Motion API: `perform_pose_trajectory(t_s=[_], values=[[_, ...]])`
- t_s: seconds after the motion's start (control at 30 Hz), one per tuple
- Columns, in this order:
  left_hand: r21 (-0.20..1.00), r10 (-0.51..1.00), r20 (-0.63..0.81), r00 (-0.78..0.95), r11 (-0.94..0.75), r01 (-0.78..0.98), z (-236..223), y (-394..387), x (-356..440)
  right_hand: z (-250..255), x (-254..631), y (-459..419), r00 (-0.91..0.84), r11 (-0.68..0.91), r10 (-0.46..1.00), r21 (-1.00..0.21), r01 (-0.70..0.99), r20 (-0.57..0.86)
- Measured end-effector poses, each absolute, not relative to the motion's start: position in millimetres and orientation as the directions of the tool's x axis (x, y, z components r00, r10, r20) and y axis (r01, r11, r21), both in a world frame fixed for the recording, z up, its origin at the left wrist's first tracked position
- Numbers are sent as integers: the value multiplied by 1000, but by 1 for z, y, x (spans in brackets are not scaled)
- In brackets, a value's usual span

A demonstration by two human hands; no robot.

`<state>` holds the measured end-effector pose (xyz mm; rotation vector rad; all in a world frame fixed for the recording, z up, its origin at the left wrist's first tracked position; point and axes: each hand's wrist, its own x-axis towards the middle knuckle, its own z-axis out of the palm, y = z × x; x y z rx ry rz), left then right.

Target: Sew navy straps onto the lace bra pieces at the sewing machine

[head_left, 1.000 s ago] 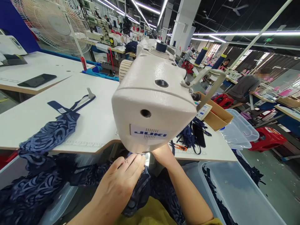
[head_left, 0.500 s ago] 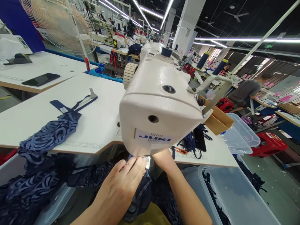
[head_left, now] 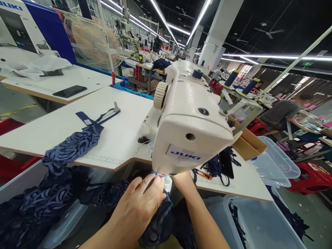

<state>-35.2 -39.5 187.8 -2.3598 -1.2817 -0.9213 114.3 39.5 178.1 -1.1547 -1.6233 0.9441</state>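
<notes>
Under the head of a white JUKI sewing machine (head_left: 193, 140) lies a navy swirl-patterned bra (head_left: 158, 221), its lower part hanging toward my lap. My left hand (head_left: 144, 199) grips its upper edge just left of the lit needle area, fingers bent and pressed together. On the other side, my right hand (head_left: 183, 181) reaches in beneath the machine head, which hides its fingers. The needle itself is out of sight. Another navy patterned bra (head_left: 74, 143) with a strap and a white label lies on the table at left, trailing over the edge.
Patterned navy pieces (head_left: 44, 204) fill a clear bin at lower left. Right of the machine are navy straps (head_left: 214, 166), an orange cutter (head_left: 204, 174), a dark phone (head_left: 227, 164) and a cardboard box (head_left: 250, 143). A plastic bin (head_left: 272, 221) stands lower right. A co-worker (head_left: 280, 110) sits beyond.
The view has turned left, so the machine and table appear farther right and lower. My left hand stays on the bra by the needle area, and my right hand remains under the machine head.
</notes>
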Motion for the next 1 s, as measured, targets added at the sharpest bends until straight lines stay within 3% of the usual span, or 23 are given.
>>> perform_pose_trajectory(t_s=[0.3,0.47,1.0], values=[[60,580,721,378,-597,800,176,-39,-34,178,113,39,-169,326,941,-918,227,292],[125,634,677,373,-599,791,177,-44,-34,177,116,37,-154,262,962,-922,285,225],[98,644,672,367,-567,818,182,-41,-27,166,115,41,-76,209,978,-901,379,194]])
